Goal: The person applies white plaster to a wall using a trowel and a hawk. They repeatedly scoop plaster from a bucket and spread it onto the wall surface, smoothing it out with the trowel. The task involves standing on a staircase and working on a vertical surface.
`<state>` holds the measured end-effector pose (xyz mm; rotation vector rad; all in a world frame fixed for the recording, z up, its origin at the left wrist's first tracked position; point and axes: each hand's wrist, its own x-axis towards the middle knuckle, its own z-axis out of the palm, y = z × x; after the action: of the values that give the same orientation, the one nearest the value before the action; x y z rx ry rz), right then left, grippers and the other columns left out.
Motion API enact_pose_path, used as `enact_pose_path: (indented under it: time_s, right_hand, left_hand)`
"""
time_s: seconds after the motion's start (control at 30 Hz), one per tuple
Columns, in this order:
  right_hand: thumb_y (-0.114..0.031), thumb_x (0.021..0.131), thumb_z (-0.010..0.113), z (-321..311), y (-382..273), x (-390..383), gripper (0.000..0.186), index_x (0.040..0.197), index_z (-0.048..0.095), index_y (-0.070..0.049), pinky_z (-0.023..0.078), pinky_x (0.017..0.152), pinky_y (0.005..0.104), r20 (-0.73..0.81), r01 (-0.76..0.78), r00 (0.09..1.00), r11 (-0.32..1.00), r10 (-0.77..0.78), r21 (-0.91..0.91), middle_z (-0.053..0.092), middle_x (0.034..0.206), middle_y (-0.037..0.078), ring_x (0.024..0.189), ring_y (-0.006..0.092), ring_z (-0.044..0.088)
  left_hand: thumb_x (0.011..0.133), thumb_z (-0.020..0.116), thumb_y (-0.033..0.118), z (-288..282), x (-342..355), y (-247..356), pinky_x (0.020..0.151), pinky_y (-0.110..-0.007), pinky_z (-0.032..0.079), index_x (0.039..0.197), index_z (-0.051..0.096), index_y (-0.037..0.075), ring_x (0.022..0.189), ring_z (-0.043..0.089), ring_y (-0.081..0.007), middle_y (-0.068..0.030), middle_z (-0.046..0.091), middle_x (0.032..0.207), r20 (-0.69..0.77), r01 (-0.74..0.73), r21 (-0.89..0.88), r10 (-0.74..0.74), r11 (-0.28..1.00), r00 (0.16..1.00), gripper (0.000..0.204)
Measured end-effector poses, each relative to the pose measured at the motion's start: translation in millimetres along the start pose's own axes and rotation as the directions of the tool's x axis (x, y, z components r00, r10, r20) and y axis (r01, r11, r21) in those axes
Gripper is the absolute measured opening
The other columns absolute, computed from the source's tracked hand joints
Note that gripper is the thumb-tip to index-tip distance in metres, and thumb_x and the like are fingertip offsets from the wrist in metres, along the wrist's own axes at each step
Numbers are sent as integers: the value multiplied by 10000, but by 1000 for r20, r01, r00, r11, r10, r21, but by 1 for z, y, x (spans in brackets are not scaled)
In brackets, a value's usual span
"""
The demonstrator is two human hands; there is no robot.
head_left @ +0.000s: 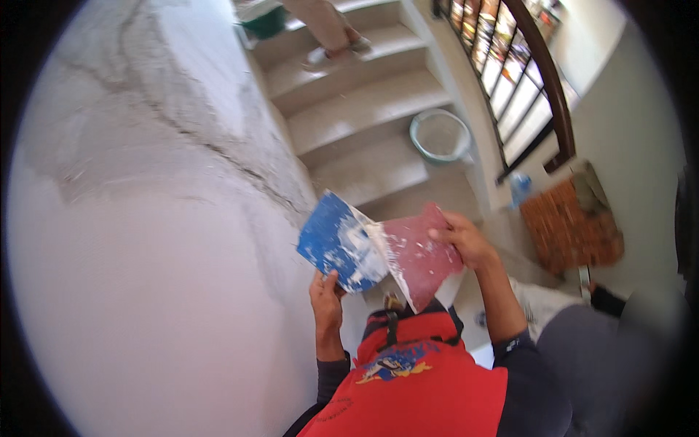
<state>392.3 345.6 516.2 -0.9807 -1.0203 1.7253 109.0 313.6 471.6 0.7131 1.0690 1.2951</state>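
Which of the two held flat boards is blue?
The one in the left hand is the blue board; the dull red board is in the right hand.

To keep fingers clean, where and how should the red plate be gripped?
Probably take the red plate by its right edge, from the right, thumb on top like the right hand: that edge looks barer, while pale paste lines the left edge beside the blue plate.

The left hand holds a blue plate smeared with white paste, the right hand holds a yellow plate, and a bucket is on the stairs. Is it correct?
Only the yellow is wrong: the head view shows a dull red plate in the right hand. The left hand holds a blue plate smeared with white paste, and a bucket is on the stairs.
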Motion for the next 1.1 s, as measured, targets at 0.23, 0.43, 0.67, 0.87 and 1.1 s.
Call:
enact_pose_path:
  time_s: [0.23,0.43,0.67,0.87,1.1]
  right_hand:
    - [-148,837,592,-17,-10,2,322,1111,523,6,486,785,295,-138,204,975,952,-176,228,615,986,73,863,148,602]
    - [-130,843,572,-9,-10,42,313,1111,515,19,506,775,322,17,81,996,952,-90,295,620,976,89,848,175,618]
    - [-121,844,566,-16,0,75,317,1119,506,26,518,769,344,198,-64,980,891,-29,449,623,969,107,840,207,628]
    - [-125,851,565,-23,12,82,303,1107,506,28,519,779,363,229,-170,971,881,72,442,616,981,133,856,223,628]
    - [-120,846,577,-31,5,73,294,1093,510,27,517,783,357,175,-116,984,869,34,481,617,975,122,852,215,626]
  left_hand:
    - [906,417,82,-1,6,-27,788,-355,517,1189,451,-16,915,619,-200,-106,595,1078,52,17,-227,-5,974,999,303]
    - [897,423,89,-10,-1,-52,857,-381,472,1200,454,-22,989,587,-208,-109,584,1111,-42,-52,-298,42,953,998,325]
    - [875,461,126,8,0,-73,797,-344,475,1218,454,46,932,594,-191,-72,606,1061,-173,-13,-329,-46,944,984,352]
    - [874,488,139,39,-11,-55,501,-232,404,1118,531,77,577,500,-82,1,585,742,-383,68,-288,-180,955,906,255]
    - [871,487,133,62,-4,-42,492,-233,393,1107,534,75,557,479,-80,10,567,716,-324,90,-261,-175,961,930,248]
